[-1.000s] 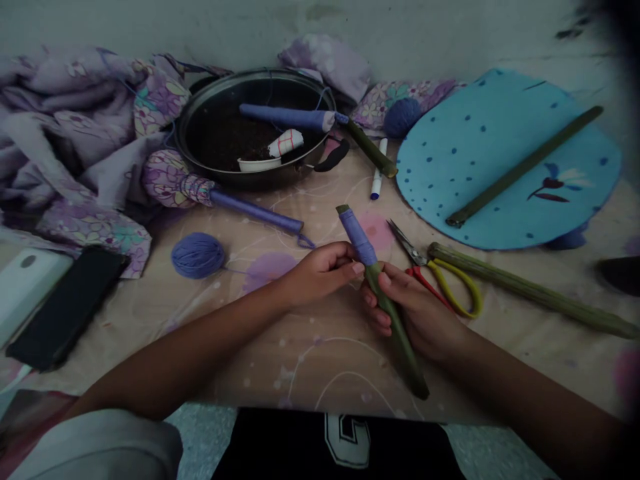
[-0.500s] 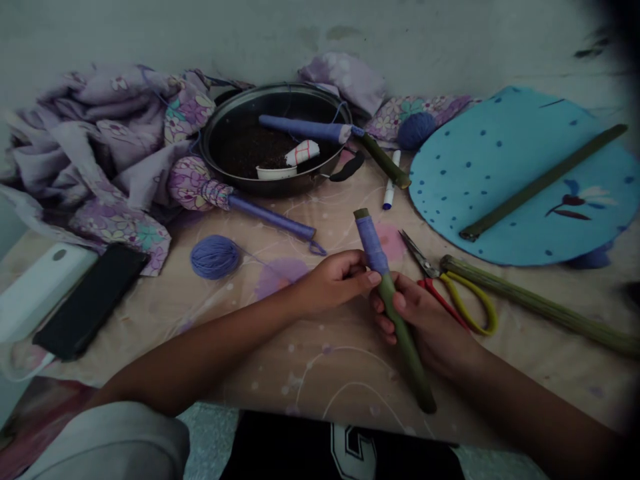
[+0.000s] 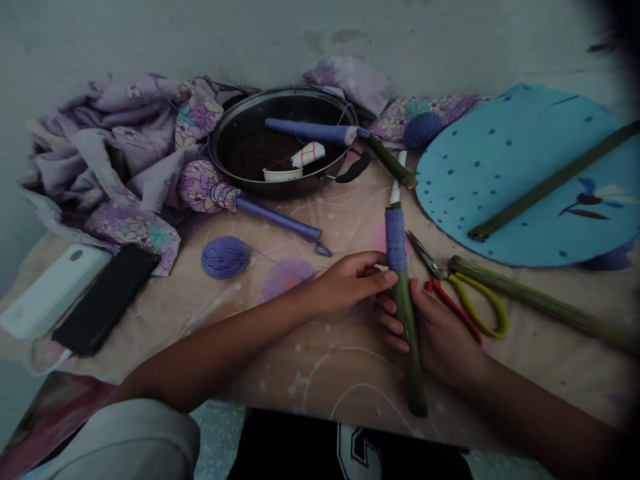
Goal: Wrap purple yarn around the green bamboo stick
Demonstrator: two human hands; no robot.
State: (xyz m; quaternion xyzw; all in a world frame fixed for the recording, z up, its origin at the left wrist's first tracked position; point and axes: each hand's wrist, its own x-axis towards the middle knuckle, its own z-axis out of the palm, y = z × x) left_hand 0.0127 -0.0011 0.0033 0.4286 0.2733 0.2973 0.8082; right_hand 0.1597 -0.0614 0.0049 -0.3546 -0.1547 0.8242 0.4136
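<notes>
A green stick (image 3: 409, 333), its upper part wound with purple yarn (image 3: 396, 243), stands nearly upright in front of me. My right hand (image 3: 434, 320) is closed round its bare green part below the winding. At the winding's lower edge, the thumb and fingers of my left hand (image 3: 357, 283) pinch the yarn against the stick. A strand runs toward that hand from a purple yarn ball (image 3: 224, 257) on the table. Right of the stick lie scissors (image 3: 463, 287) with red and yellow handles, their blades slightly apart.
Behind are a black pan (image 3: 240, 170) with dark crumbs, a yarn-wrapped stick (image 3: 310, 129) across its rim, and a cloth-headed stick (image 3: 280, 219). A blue round board (image 3: 520, 160) bears a stick (image 3: 550, 183); another stick (image 3: 530, 295) lies nearer. Left are crumpled cloth (image 3: 125, 133) and a phone (image 3: 107, 297).
The wound stick has turned from a leftward lean to nearly upright. My right-hand fingers have shifted round it. The whole view has moved slightly, so the table things appear further right.
</notes>
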